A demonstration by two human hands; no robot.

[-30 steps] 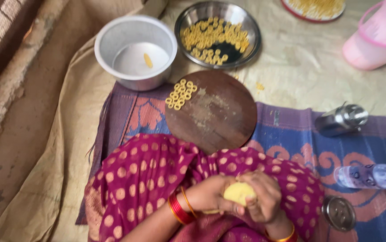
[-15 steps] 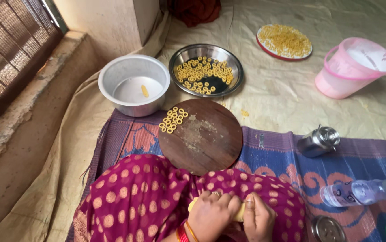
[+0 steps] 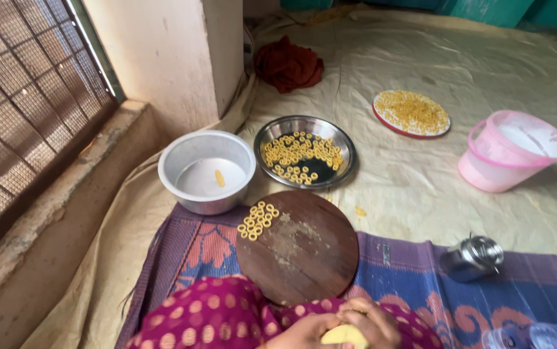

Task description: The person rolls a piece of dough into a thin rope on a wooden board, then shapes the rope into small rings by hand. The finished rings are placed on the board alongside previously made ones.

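Observation:
At the bottom edge of the head view my left hand and my right hand are cupped together around a lump of yellow dough, over my pink dotted lap. Only the tops of the hands show. Just beyond them lies a round dark wooden board with a small pile of yellow dough rings at its far left edge and some crumbs in its middle.
A steel bowl with one dough piece stands left of a steel plate full of rings. Farther off sit a red-rimmed plate of yellow bits, a pink bucket, a small steel pot and a red cloth. A wall and mesh window rise at left.
The view has tilted upward, so my hands with the dough slid to the bottom edge and more of the floor, wall and window came into sight.

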